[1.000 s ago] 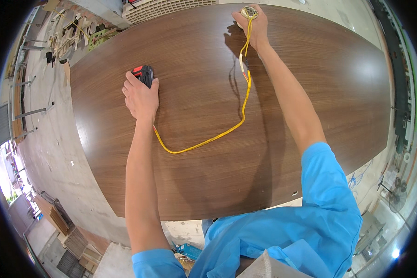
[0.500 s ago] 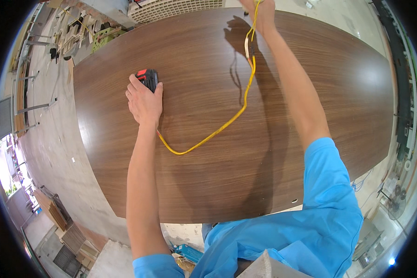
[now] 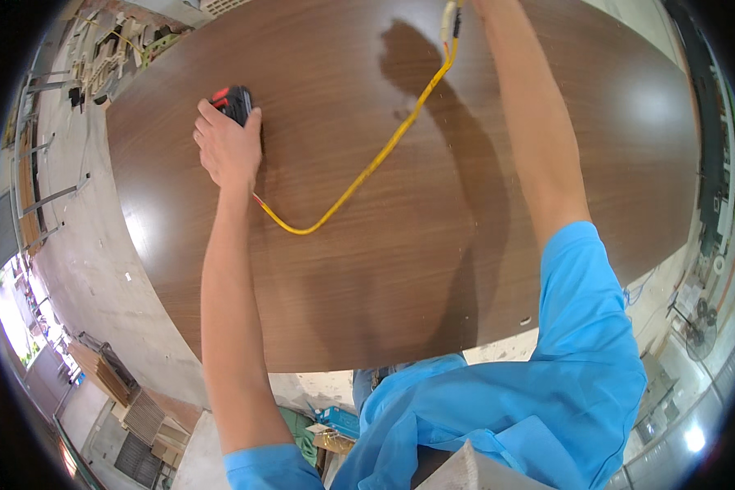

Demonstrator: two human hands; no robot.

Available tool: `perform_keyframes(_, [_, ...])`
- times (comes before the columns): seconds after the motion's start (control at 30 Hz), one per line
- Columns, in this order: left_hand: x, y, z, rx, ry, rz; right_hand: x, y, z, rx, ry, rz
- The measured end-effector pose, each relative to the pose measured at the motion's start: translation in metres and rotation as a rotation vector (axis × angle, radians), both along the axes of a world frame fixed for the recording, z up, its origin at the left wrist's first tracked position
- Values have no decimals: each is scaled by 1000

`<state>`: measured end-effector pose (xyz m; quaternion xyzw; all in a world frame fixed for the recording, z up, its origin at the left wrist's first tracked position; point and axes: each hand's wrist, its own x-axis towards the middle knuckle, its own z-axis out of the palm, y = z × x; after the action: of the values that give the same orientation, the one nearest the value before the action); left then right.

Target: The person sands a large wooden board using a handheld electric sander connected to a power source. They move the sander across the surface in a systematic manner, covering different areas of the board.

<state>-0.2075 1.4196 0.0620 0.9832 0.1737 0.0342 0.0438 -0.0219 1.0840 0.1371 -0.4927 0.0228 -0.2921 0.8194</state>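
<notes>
Battery (image 3: pixel 235 103): black and red, on the left part of the table.
Left hand (image 3: pixel 227 149): half curled, thumb and fingers around the battery's sides.
Yellow cable (image 3: pixel 366 175): curves from beside the left wrist up to the upper edge; white and black pieces near its top.
Table (image 3: pixel 621 175): brown wood grain.
Right hand: beyond the upper edge; openness and hold cannot be told.
</notes>
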Motion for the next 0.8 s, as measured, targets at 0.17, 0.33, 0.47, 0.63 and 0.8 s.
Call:
perform_keyframes(0.17, [13,7,-5,-7,1,-14,-152,11,63,-299,-172,-356])
perform_keyframes(0.33, [13,10,-9,-34,-81,-105,-296,30,40,-201,-241,-270])
perform_keyframes(0.47, [-58,13,-20,-24,-45,-289,-410,71,-3,-353,7,-277])
perform_keyframes(0.63, [-233,45,-19,-185,-44,-604,-522,137,-24,-375,161,-192])
perform_keyframes(0.8, [-375,162,-13,-179,69,-604,-601,214,-27,-340,241,-82])
